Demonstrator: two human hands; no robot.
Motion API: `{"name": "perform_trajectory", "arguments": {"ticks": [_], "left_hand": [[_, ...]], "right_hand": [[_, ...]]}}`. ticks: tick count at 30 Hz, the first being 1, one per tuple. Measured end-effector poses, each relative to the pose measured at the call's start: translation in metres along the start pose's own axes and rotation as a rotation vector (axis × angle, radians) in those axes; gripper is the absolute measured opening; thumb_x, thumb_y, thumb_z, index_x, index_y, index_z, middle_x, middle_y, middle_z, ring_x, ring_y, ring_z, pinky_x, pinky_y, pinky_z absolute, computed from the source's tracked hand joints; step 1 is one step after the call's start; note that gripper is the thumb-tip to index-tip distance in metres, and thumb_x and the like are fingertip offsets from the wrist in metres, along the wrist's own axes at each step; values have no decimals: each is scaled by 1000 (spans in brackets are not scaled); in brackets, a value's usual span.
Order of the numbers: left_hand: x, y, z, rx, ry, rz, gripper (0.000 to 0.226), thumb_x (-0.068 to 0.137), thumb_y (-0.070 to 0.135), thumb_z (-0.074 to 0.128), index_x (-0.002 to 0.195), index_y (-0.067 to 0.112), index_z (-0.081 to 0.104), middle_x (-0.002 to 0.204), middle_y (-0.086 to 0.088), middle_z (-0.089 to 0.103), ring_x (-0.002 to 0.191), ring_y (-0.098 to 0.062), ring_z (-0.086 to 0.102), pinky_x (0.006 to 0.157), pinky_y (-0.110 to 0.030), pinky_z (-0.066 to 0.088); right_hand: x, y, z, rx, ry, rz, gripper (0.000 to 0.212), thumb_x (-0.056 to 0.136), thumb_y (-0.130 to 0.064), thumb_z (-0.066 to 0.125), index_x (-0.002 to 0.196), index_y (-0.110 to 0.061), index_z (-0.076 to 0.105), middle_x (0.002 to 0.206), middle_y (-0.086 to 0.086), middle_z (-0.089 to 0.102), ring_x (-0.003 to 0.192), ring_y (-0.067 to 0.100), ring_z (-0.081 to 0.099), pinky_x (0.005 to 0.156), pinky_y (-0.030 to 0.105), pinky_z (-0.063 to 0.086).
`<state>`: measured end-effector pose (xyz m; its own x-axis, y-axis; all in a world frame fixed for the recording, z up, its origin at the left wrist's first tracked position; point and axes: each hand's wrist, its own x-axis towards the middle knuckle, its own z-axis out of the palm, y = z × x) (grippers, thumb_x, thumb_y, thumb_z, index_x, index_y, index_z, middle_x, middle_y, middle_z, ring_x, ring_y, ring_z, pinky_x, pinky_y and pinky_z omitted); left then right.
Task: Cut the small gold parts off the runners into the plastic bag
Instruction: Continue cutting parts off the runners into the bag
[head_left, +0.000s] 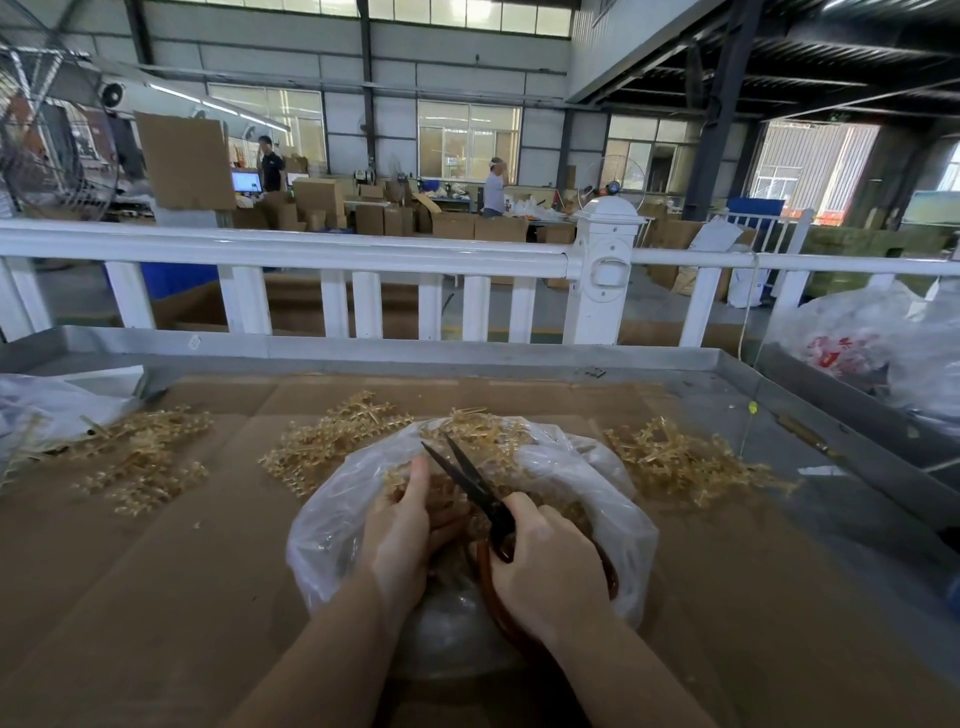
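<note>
Runner heaps (332, 447) flank bag (597, 499) — railing (311, 254) behind

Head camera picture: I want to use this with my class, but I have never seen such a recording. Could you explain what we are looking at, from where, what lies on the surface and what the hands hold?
There is no machine here. A person wears a camera on the head, so the one picture looks forward and down at their own two bare hands. The right hand grips scissors with dark blades, open, and reddish handles. The left hand holds a gold runner by the blades, over an open clear plastic bag that already holds small gold parts. The bag sits on brown cardboard covering a metal table. Around it lie heaps of gold runners: to the left, behind the bag and to the right. Beyond is a white fence, then a workshop with boxes.
</note>
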<state>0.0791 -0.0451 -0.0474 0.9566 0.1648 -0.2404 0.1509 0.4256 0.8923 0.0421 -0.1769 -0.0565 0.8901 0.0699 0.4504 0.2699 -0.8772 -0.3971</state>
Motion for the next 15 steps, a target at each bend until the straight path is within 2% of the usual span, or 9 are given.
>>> {"name": "perform_trajectory", "arguments": {"ticks": [2, 3, 6, 8, 13, 15], "left_hand": [[-1, -1, -1, 22, -17, 16, 43, 94, 44, 56, 110, 5, 63, 90, -13, 75, 77, -21, 74, 58, -26, 57], [-2, -2, -2, 25, -52, 19, 39, 92, 40, 60, 112, 6, 62, 91, -12, 75, 77, -20, 73, 56, -24, 56], [-3, -5, -10, -52, -154, -12, 37, 83, 6, 65, 119, 2, 59, 97, -18, 73, 85, -28, 73, 59, -28, 57], [-3, -7, -13, -58, -134, 2, 40, 80, -8, 62, 119, 2, 57, 97, -19, 73, 87, -30, 72, 63, -32, 58], [-4, -12, -11, -6, -25, 145, 35, 81, -6, 67, 114, -3, 57, 99, -22, 71, 89, -29, 72, 76, -38, 58], [-6, -12, -10, -15, -24, 176, 29, 82, -3, 67, 110, -3, 57, 99, -22, 71, 83, -26, 72, 74, -35, 60]], "right_hand": [[-1, 1, 2, 4, -10, 21, 36, 89, -48, 51, 120, -29, 50, 105, -7, 61, 101, 12, 57, 85, 19, 43], [-2, 1, 4, -1, -13, 27, 38, 90, -49, 50, 123, -29, 48, 108, -6, 60, 103, 12, 56, 87, 20, 44], [-4, 2, 7, -10, -3, 35, 43, 90, -51, 48, 127, -29, 46, 111, -6, 59, 105, 12, 55, 89, 21, 45], [-6, 1, 9, -14, 29, 40, 46, 89, -50, 50, 130, -28, 47, 111, -5, 60, 106, 13, 56, 88, 22, 45], [-10, -1, 7, 16, 119, 15, 45, 84, -41, 64, 123, -19, 58, 101, 1, 66, 97, 18, 62, 81, 27, 50], [-12, -1, 5, 31, 146, 6, 44, 84, -37, 66, 123, -17, 59, 101, 2, 67, 97, 18, 62, 82, 28, 52]]}}
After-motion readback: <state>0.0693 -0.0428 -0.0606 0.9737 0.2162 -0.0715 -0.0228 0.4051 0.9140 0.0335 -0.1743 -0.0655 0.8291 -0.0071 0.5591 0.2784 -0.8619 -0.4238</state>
